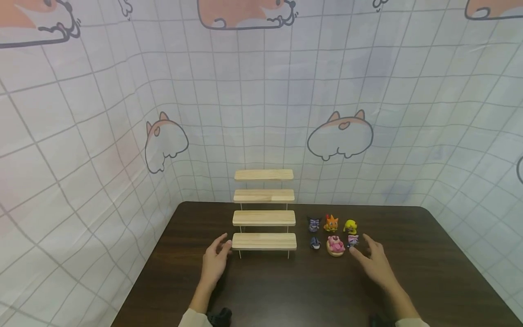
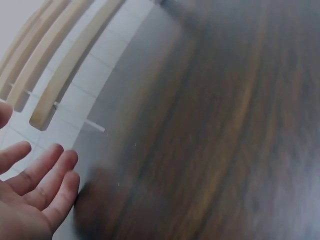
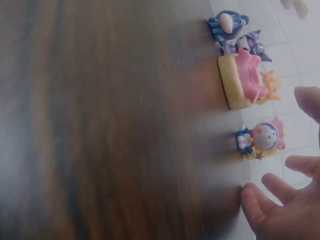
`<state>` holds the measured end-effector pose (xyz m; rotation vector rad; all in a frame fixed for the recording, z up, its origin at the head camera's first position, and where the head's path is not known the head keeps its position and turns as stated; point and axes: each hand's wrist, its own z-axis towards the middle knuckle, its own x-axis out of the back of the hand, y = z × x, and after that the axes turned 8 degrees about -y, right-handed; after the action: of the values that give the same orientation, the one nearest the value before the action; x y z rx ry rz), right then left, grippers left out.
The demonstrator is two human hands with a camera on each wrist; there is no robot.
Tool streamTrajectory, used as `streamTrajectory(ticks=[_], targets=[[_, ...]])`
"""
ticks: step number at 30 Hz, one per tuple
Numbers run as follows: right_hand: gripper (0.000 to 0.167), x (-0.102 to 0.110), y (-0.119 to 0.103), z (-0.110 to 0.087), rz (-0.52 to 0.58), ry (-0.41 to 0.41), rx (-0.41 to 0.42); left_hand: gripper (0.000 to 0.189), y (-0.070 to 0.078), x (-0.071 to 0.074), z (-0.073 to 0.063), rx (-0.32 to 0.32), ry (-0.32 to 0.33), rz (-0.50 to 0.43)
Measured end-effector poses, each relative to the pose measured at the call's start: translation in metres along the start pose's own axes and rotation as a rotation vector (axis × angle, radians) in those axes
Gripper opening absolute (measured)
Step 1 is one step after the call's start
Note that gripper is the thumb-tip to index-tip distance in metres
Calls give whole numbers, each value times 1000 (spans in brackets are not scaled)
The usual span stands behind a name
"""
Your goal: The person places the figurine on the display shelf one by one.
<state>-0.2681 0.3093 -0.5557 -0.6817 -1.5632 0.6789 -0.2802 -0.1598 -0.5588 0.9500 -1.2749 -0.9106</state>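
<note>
In the head view, a wooden stepped display rack (image 1: 264, 241) with several pale shelves stands on the dark table. My left hand (image 1: 214, 261) is beside the left end of its lowest shelf, fingers spread and holding nothing. To the rack's right are two rows of small figurines. The front row has a blue one (image 1: 314, 244), a pink one in a tan base (image 1: 336, 245) and a pink-hooded one (image 1: 352, 241). Behind them are a dark purple one (image 1: 313, 225), an orange one (image 1: 331, 224) and a yellow one (image 1: 350, 226). Just right of the pink-hooded figurine, my right hand (image 1: 376, 263) holds nothing, thumb and fingers apart.
The dark wood table (image 1: 286, 290) reaches back to a white grid-patterned cloth (image 1: 269, 127) with cartoon dogs, which also hangs along both sides. Thin metal legs (image 1: 240, 254) support the rack. Black straps (image 1: 220, 317) show at the wrists.
</note>
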Motion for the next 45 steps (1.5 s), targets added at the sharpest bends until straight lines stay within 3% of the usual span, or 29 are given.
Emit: streamTrajectory(ticks=[6,12,16,25,33,45], targets=[[86,-4,5,10,158,12,-65,48,-3,-5,4,85,-57,-286],[81,-6,9,19,326,37,-97,46,-6,-9,7,105,-70,-439],[76,-6,10,23,346,59,-95,46,-9,-11,13,136,-72,-510],[67,-8,12,30,281,72,-96,44,-12,-12,23,183,-71,-552],[63,-8,10,30,256,59,-122,42,-4,-13,19,183,-49,-569],[57,-9,4,30,245,79,-101,39,-11,-16,20,151,-6,-563]])
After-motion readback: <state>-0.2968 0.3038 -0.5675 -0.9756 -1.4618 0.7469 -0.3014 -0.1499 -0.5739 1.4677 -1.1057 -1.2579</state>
